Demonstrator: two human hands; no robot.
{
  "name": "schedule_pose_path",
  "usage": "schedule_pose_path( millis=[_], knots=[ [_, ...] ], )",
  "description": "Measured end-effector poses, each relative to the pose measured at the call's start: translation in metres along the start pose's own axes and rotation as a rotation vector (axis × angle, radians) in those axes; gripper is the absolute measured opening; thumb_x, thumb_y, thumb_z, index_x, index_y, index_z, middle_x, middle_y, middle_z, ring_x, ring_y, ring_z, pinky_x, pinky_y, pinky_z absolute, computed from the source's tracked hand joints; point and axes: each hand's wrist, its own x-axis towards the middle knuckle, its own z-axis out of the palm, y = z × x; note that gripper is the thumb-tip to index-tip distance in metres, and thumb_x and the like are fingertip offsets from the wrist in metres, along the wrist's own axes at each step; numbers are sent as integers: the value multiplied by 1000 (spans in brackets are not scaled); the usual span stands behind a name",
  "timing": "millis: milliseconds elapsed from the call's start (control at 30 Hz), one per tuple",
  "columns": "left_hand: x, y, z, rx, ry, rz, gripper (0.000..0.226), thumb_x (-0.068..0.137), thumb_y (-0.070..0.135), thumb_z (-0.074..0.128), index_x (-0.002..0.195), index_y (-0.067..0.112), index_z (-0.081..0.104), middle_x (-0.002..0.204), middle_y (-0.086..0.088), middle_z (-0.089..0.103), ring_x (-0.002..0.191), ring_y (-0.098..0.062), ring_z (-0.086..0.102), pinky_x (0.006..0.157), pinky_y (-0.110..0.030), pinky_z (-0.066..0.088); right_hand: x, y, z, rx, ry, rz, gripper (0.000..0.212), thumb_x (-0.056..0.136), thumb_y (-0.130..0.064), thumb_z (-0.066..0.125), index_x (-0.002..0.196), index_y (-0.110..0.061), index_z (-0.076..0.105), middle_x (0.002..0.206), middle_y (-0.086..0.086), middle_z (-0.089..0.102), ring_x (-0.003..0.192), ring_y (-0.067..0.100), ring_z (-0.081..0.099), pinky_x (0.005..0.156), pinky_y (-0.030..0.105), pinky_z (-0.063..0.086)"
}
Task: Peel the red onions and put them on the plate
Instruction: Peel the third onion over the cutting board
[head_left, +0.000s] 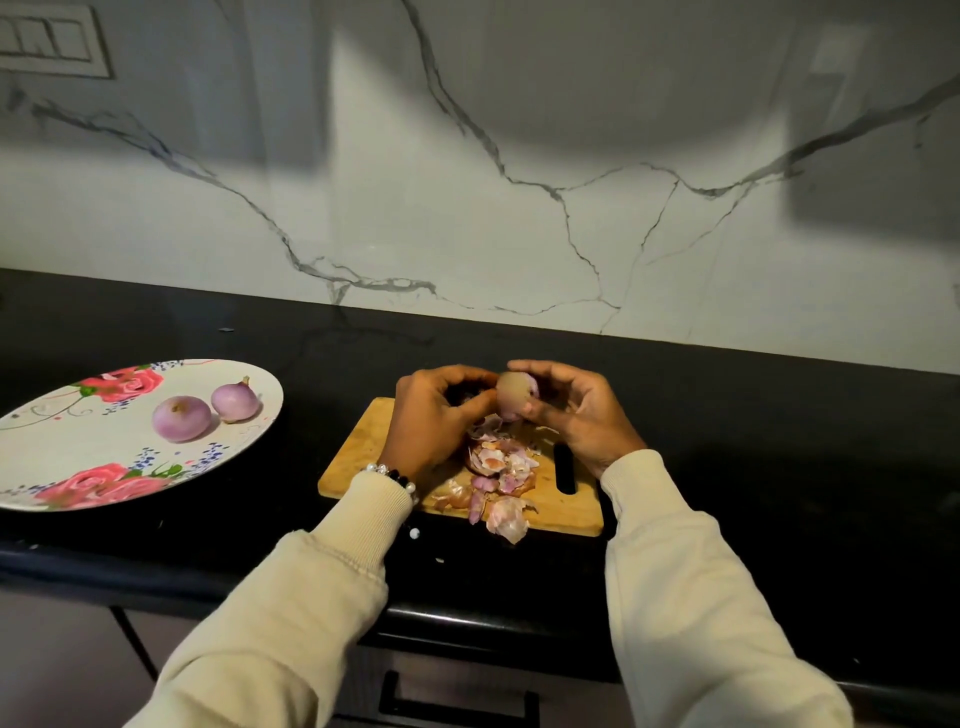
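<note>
A: We log the onion at centre frame, held above the far edge of the cutting board. Our right hand cups it, fingers curled round its right side. Our left hand is curled too, thumb and fingertips meeting at the onion's left face; we judge it is pinching a flap of skin, though blur hides the exact contact.

B: Agreed. The exposed face looks pale and dull, so we cannot tell how much skin remains. Two peeled onions already sit on the floral plate at left of frame, well apart from the board.

A: Risks from here?

B: First, the skin could tear short if we pull across the curve, leaving patches. Second, a bare onion is slick; a loose cupping grip could let it drop onto the peel pile or roll off the board onto the dark counter.

A: Third, some scraps already overhang the board's near edge; a sleeve sweep could scatter them.
</note>
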Motion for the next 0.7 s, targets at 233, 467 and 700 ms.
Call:
schedule_pose_path(
  millis=[233,467,700],
  knots=[
    [0,-3,1,99,-43,45,33,80,18,79,112,14,73,97,8,74,85,-3,69,79,-23,57,2,1,-1,20,77,-15,55,69,13,80,112,-19,70,120,3,69,117,23,64,96,50,55],
    [-3,0,-1,123,-30,112,35,81,14,78,115,14,71,96,12,73,80,-2,68,71,-15,55,1,-2,1,35,77,-25,57,66,15,80,111,-17,68,114,2,69,108,22,67,91,41,58],
    [-4,0,-1,101,-7,129,35,80,8,78,114,14,72,90,8,74,66,-8,67,62,-16,54,1,-3,1,57,88,-51,49,66,15,80,103,-15,69,109,3,71,106,26,68,88,38,59]
  ],
)
